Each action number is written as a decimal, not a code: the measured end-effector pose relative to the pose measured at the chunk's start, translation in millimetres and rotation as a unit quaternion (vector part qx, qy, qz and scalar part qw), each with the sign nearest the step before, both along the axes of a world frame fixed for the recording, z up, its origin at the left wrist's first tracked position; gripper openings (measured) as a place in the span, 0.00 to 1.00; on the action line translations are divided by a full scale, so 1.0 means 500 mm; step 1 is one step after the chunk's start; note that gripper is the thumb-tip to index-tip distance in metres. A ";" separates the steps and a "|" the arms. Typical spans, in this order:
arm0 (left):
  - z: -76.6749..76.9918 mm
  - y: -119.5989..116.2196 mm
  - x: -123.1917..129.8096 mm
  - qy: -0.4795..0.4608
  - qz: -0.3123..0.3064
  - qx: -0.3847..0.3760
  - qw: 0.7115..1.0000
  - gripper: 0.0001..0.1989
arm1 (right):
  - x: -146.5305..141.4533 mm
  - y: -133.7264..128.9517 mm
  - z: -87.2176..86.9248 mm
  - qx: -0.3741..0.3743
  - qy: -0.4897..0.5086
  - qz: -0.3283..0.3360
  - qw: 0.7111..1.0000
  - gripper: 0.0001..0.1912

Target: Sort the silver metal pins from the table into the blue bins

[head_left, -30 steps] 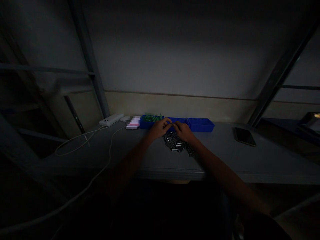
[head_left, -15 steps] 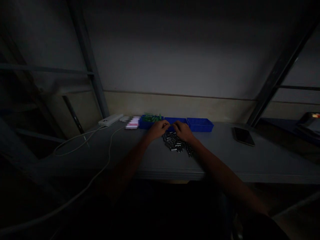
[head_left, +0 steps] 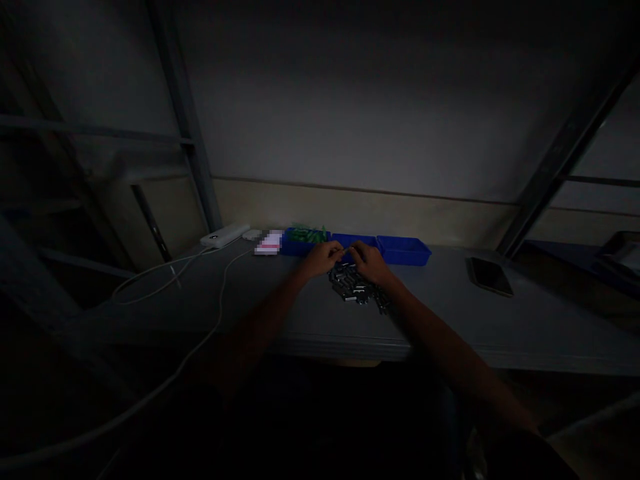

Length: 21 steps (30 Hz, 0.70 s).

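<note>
From the head view, your left hand (head_left: 323, 259) and right hand (head_left: 371, 262) curl their fingers near each other in front of the blue trays (head_left: 406, 255), whether pinching anything you cannot tell in this dimness, with small metal parts (head_left: 356, 288) heaped just nearer you on the bench (head_left: 440, 307)

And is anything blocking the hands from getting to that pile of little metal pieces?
Nothing visible does. The pile of metal pieces lies on the table just on the near side of the left hand and right hand. The blue bins stand beyond the pile, not between.
</note>
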<state>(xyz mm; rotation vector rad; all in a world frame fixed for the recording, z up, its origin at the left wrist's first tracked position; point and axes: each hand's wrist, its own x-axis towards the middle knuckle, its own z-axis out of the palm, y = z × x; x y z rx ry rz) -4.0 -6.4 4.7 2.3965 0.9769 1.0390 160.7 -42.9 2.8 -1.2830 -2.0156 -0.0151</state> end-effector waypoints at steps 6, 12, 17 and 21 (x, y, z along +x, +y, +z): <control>0.000 -0.003 0.001 0.000 -0.003 0.016 1.000 0.10 | 0.001 -0.005 0.006 0.003 0.041 0.014 0.999 0.14; 0.008 -0.007 -0.001 -0.003 -0.008 0.013 1.000 0.09 | 0.002 -0.001 0.004 -0.016 0.105 0.044 0.993 0.14; 0.013 -0.010 -0.004 0.002 0.000 0.013 1.000 0.10 | -0.003 0.005 -0.001 -0.020 0.140 0.045 0.989 0.14; 0.009 -0.013 0.001 0.008 -0.002 0.007 1.000 0.11 | -0.003 0.007 -0.003 -0.025 0.154 0.034 0.987 0.15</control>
